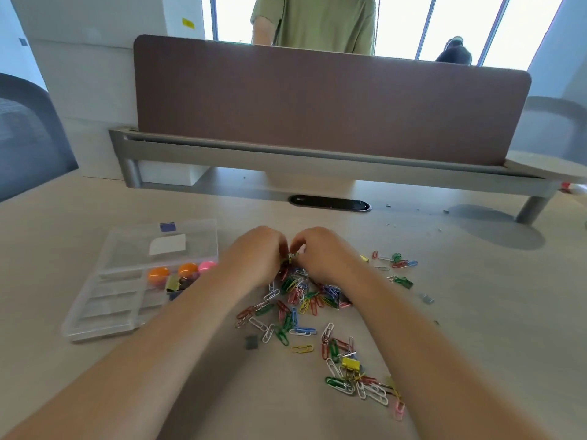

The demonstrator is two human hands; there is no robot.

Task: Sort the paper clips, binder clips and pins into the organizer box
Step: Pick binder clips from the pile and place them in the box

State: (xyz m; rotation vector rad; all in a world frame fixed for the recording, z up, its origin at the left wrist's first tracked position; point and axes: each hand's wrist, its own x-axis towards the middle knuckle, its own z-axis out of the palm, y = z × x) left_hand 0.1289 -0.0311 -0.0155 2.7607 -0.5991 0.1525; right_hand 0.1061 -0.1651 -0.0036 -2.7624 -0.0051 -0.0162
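Head view, organizer box (95,325) holding orange pins (158,276), binder clips (173,283), fingers (279,246) pinching clip (290,257)

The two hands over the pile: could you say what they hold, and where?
The left hand and right hand both pinch one small clip at their fingertips; which part is hidden.

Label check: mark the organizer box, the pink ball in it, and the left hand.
organizer box (101,330): head view, near rim
pink ball (207,266): head view, top surface
left hand (254,258): head view, back of hand

One organizer box (95,325), two orange round pins (158,275), one pink pin (207,266), several binder clips (350,363), dozens of paper clips (298,312)
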